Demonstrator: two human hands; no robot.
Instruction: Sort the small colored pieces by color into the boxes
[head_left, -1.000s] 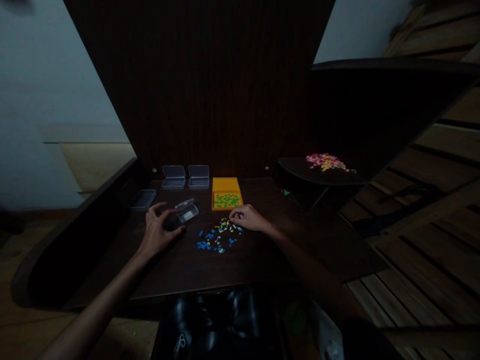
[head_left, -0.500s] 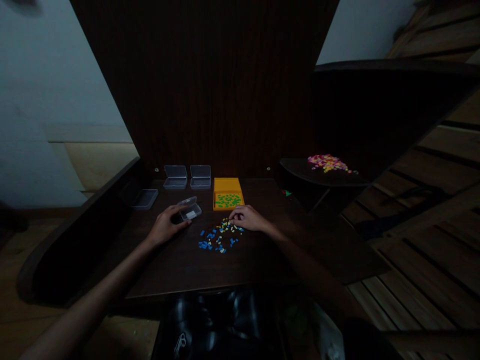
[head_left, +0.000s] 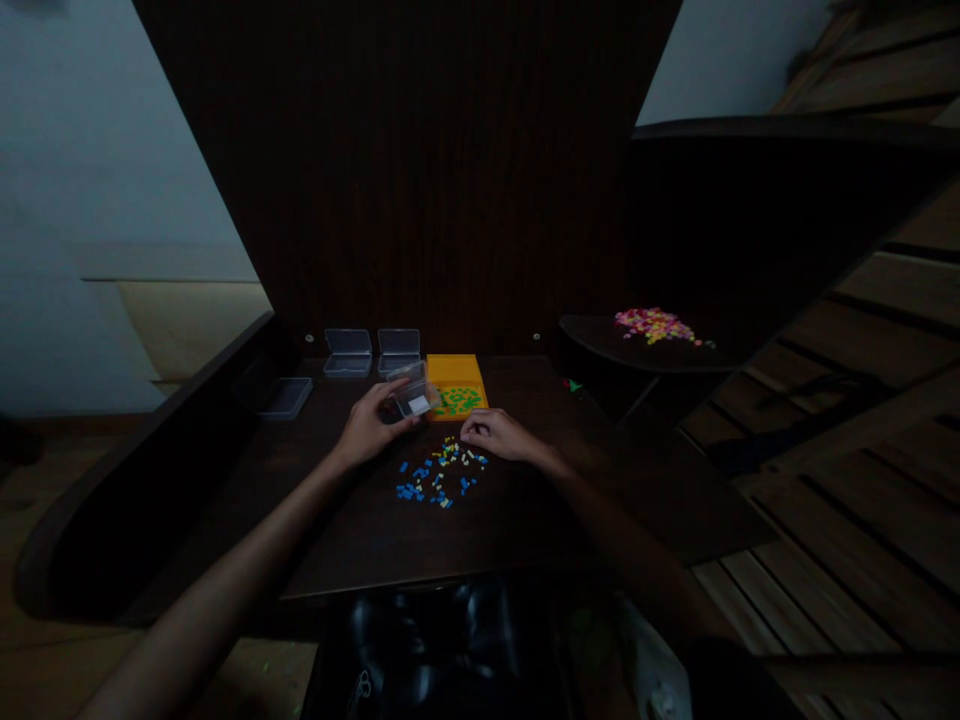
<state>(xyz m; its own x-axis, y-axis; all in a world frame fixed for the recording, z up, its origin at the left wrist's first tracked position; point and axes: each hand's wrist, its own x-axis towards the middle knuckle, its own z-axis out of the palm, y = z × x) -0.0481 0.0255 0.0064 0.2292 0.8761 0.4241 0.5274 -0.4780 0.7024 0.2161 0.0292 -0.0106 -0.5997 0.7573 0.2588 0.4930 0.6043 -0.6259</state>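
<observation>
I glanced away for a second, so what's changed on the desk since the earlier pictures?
The left hand has taken hold of the open clear rectangular plastic box and moved it rightward and away from the person; it now overlaps part of the open yellow rectangular box in view. The right hand stayed by the small scattered blue and yellow pieces; the yellow box, with its small green pieces, stayed put.

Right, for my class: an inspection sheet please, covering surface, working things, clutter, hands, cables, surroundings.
Surface: dark desk, dimly lit.
Job's things: clear box, lid raised; loose blue pieces and yellow pieces; yellow box with green pieces.
Clutter: three clear cases, rear left; pink-and-yellow heap on side shelf.
Hands: left hand holds the clear box; right hand by the yellow pieces, grip unclear.
Cables: nothing seen.
Surroundings: pale wall left, slatted wood right.
</observation>
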